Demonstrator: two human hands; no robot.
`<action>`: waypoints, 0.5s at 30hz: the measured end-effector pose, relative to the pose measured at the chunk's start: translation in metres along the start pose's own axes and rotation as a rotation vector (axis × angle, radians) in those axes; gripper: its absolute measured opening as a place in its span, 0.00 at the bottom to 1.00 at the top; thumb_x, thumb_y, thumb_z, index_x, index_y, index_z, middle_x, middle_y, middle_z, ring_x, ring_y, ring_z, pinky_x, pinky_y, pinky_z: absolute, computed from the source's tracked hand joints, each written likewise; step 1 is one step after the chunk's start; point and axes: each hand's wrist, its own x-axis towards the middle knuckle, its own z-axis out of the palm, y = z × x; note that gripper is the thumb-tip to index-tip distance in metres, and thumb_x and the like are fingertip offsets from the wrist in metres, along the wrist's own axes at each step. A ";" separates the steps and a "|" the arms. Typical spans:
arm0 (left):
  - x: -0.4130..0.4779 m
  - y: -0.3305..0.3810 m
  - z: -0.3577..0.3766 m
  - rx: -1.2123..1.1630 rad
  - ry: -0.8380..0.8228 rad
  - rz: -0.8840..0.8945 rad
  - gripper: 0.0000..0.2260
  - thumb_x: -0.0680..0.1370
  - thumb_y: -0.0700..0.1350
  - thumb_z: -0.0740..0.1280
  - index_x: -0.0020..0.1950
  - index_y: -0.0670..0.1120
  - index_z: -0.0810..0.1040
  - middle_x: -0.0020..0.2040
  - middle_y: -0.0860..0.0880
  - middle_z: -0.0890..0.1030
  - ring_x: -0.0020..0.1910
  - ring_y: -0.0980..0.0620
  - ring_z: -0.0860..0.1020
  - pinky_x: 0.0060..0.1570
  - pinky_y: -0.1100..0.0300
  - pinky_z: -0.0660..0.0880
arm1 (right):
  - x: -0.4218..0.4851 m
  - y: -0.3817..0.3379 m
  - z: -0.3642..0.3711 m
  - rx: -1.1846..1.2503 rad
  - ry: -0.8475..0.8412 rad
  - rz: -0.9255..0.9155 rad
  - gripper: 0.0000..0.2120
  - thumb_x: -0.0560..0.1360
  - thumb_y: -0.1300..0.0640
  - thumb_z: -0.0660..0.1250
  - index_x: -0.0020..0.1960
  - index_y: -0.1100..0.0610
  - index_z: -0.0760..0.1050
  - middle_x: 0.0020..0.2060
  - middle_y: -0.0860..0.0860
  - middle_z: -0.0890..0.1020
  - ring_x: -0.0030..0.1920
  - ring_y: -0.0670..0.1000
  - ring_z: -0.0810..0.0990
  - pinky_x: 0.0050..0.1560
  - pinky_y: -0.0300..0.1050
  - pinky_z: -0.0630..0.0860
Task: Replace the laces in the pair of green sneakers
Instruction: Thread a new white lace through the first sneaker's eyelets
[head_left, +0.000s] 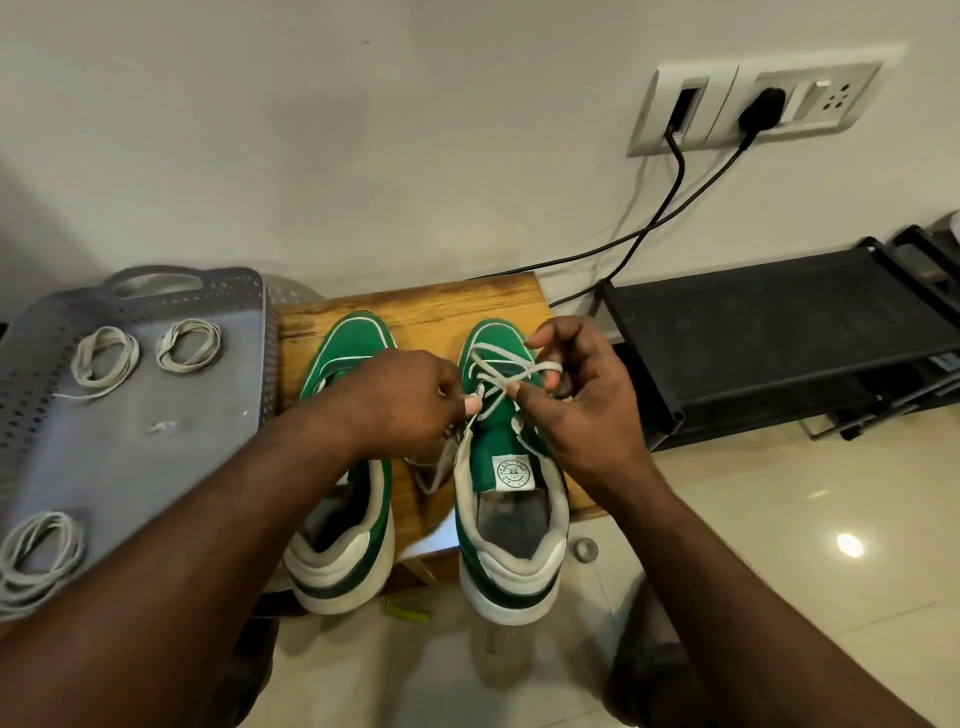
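Observation:
Two green sneakers stand side by side on a small wooden stool (415, 306), toes pointing away from me. The right sneaker (506, 467) carries a white lace (498, 371) crossed through its front eyelets only. My right hand (566, 400) pinches one strand of that lace, which loops over a fingertip. My left hand (410, 400) pinches the other strand at the shoe's left eyelet row, and its loose end hangs down between the shoes. My left forearm crosses over the left sneaker (343, 545) and hides its middle, so its lacing cannot be seen.
A grey perforated tray (156, 467) on the left holds three coiled white laces (104, 358). A black shoe rack (779, 338) stands on the right. Black cables (665, 208) run from a wall socket (753, 104) down behind the stool. Glossy tiled floor lies below.

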 end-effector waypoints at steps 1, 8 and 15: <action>0.000 0.000 0.000 -0.008 -0.010 0.009 0.14 0.84 0.59 0.64 0.53 0.50 0.82 0.49 0.49 0.83 0.50 0.49 0.80 0.54 0.51 0.79 | 0.001 0.001 -0.001 -0.043 -0.043 0.026 0.21 0.73 0.70 0.76 0.60 0.54 0.75 0.39 0.48 0.76 0.37 0.42 0.79 0.41 0.41 0.80; -0.006 0.007 -0.007 -0.723 0.192 0.024 0.08 0.84 0.45 0.66 0.46 0.47 0.82 0.51 0.47 0.84 0.51 0.45 0.81 0.50 0.52 0.75 | 0.001 0.015 0.005 -0.460 -0.194 0.204 0.30 0.69 0.57 0.80 0.65 0.43 0.70 0.52 0.46 0.85 0.49 0.47 0.85 0.51 0.56 0.85; -0.009 0.000 -0.028 -1.460 0.494 0.068 0.14 0.85 0.49 0.64 0.40 0.49 0.68 0.32 0.51 0.69 0.27 0.53 0.64 0.31 0.58 0.71 | 0.003 0.011 0.004 -0.392 -0.008 0.140 0.27 0.72 0.61 0.78 0.65 0.44 0.73 0.41 0.44 0.80 0.43 0.47 0.83 0.48 0.54 0.85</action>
